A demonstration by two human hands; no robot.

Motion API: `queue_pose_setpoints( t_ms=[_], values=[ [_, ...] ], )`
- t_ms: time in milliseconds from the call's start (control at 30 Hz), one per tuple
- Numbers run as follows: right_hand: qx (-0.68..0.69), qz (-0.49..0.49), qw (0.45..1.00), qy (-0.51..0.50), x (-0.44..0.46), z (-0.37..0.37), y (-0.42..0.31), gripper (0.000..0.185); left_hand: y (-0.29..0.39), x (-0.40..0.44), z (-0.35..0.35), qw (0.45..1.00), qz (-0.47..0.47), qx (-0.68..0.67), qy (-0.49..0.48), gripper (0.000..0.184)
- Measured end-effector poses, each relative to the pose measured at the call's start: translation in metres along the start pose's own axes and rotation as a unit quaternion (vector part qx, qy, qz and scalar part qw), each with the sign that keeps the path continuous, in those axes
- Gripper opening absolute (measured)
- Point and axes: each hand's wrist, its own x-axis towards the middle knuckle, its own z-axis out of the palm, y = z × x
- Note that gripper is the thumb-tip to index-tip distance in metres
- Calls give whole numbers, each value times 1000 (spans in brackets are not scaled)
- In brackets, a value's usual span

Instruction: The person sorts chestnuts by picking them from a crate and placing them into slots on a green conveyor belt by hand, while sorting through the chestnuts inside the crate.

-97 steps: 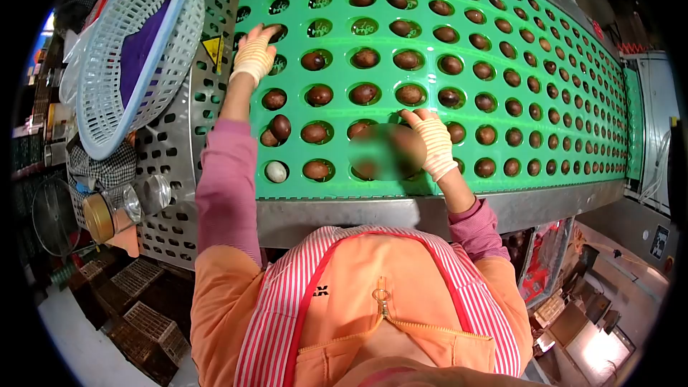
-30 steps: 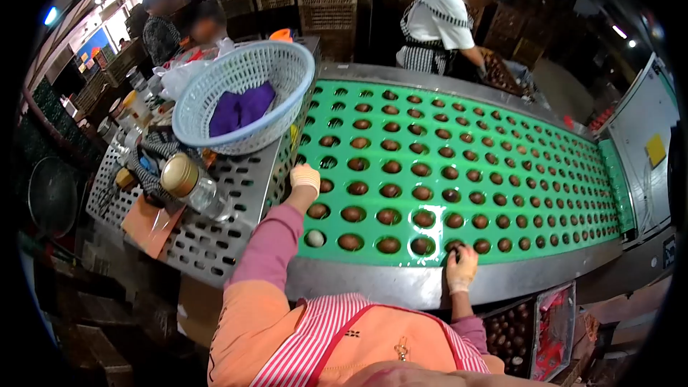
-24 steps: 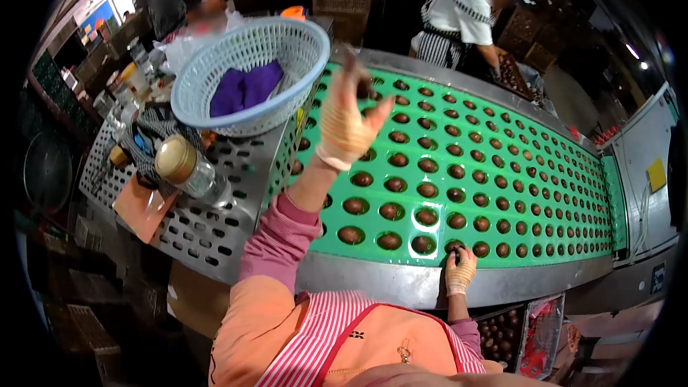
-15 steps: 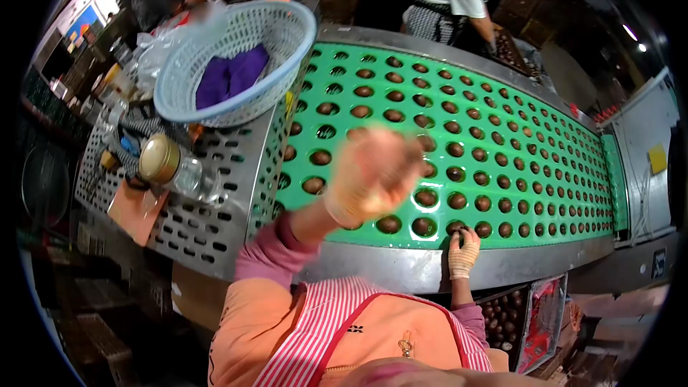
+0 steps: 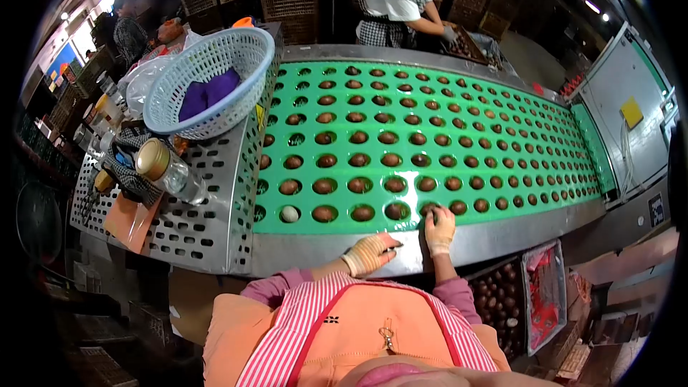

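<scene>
Head view, and near the apron the left hand (image 5: 373, 254) is held low over the metal rim (image 5: 297, 249), its fingers loosely spread and pointed rightward; nothing is seen gripped in them. Just beyond, the right hand (image 5: 439, 231) is placed at the green bed's (image 5: 315, 227) front edge, fingers bent forward, tips set on a brown egg (image 5: 428, 209). Whether that egg is being pinched or only touched cannot be told. It is seated in the front-row cup, partly covered, its long axis seemingly laid along the row. From the right fingers it is met straight ahead; from the left ones it is found ahead and to the right, well apart. So the right hand is clearly the nearer!

Farther left in that row, a pale egg (image 5: 289, 213) is shown; half a second ago it was not visible. Then, the left hand was raised, blurred, above the bed; now it has been brought down beside the rim, while the right has been kept at the front row. Far off, a crate is being handled by a co-worker (image 5: 398, 0).
</scene>
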Motion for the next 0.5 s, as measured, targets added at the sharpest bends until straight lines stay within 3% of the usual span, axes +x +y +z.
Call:
queue_pose_setpoints(
  t_ms=[167,200,333,400,467,500],
  values=[
    [78,8,997,1,3,4,1,15,-31,2,31,995,11,92,26,29],
    [109,-6,992,68,2,-7,-15,14,-32,3,33,994,7,103,30,27],
    [76,44,996,-17,-48,-21,-17,25,-20,11,38,988,29,139,54,23],
    [129,48,989,-56,-76,-45,-9,27,-19,17,44,988,34,146,40,24],
    [189,149,970,-28,-101,-86,-8,26,-31,28,50,988,-6,156,17,25],
    [156,166,974,-3,-109,-113,-5,24,-32,36,49,989,-15,149,-1,26]
  ],
)
